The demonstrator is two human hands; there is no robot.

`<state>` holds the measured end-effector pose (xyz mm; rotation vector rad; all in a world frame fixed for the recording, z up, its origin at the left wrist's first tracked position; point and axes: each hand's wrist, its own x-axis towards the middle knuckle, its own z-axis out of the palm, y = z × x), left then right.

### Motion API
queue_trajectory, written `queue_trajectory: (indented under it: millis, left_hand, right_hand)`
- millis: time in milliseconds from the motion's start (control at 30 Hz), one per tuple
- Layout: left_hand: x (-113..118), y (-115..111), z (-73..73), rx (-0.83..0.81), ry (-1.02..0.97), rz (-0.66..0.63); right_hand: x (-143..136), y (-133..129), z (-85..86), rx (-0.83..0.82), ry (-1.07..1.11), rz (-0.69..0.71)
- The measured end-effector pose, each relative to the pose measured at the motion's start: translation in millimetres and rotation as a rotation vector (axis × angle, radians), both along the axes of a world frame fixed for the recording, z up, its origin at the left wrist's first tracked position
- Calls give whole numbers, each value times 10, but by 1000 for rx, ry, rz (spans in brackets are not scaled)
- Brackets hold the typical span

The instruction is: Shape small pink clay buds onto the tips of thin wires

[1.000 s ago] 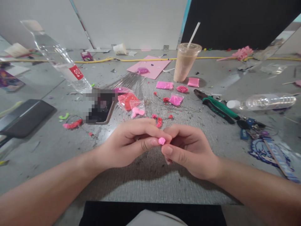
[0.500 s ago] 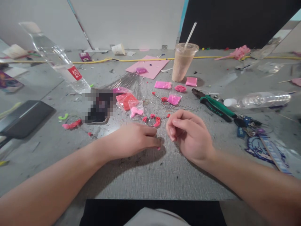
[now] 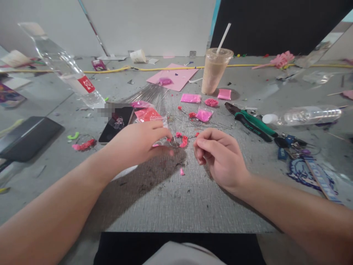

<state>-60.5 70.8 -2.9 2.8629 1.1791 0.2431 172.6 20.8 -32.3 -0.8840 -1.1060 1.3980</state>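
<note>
My left hand is open, thumb and fingers apart, with nothing seen between them. It hovers beside a bag of red clay and partly covers a pink clay lump. My right hand is curled closed, thumb against the index finger; what it holds, if anything, is hidden. A red bit on a thin wire shows just behind its fingertips. Between the hands, a wire loop with red clay pieces lies on the table. A small pink clay piece lies nearer to me.
A phone and a leaning water bottle are at left. Green-handled pliers, a lying bottle and a keychain are at right. Behind stand a drink cup, pink packets and a wire bundle.
My left hand has let go of the small pink clay piece, moved forward and left, and opened toward the clay bags. My right hand has barely moved.
</note>
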Motion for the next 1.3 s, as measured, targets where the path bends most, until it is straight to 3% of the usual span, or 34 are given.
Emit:
queue_trajectory:
  millis: [167, 300, 400, 533, 633, 700, 1300]
  left_hand:
    - [-128, 91, -36, -149, 150, 107]
    - [-91, 50, -12, -294, 39, 66]
    - [17, -42, 56, -339, -151, 38]
    - [119, -133, 79, -549, -405, 5]
    - [127, -141, 32, -707, -503, -14]
    - [117, -131, 1, -752, -530, -23]
    - [170, -140, 41, -647, -573, -61]
  right_hand:
    - [-9, -40, -7, 105, -184, -12]
    - [-6, -57, -47, 146, -220, 18]
    - [2, -51, -65, 213, -291, 32]
    - [14, -48, -42, 486, -482, 46]
    - [16, -55, -24, 741, -580, 47]
    - [12, -59, -26, 826, -610, 61]
    - [8, -34, -52, 795, -684, -22]
